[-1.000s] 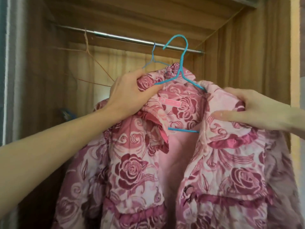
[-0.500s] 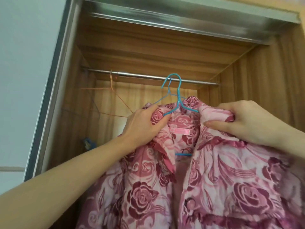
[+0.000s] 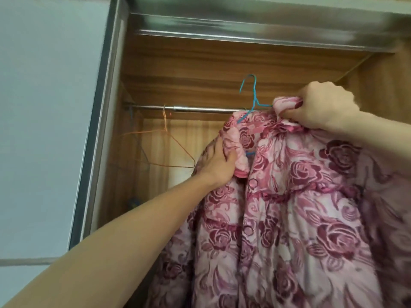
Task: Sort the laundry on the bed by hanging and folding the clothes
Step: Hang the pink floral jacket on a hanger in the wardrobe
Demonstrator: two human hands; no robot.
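Inside wardrobe, upper part: pink rose-print jacket (image 3: pixel 289 196) on blue hanger (image 3: pixel 253 101), held up w/ hook above rail (image 3: pixel 200 108), not yet caught on it. Left hand (image 3: pixel 219 162) grips front edge by the collar, fingers curled into the padded fabric. Right hand (image 3: pixel 322 107) is raised higher, fingers closed round a bunch of collar/shoulder cloth; whether it also holds hanger wire can't be told, view blocked by fabric. Orange hanger (image 3: pixel 169 150) hangs bare on rail, to the left, apart from jacket. Handling, judged: quilted, bulky, fairly heavy for a thin wire hanger; soft, so it sags and folds wherever unsupported; satin-like face prob. slippery, may slide off shoulders. Best hold: hanger neck just under hook w/ one hand, other hand supporting the shoulder or collar seam, not the loose front. Lower part of the jacket out of frame.
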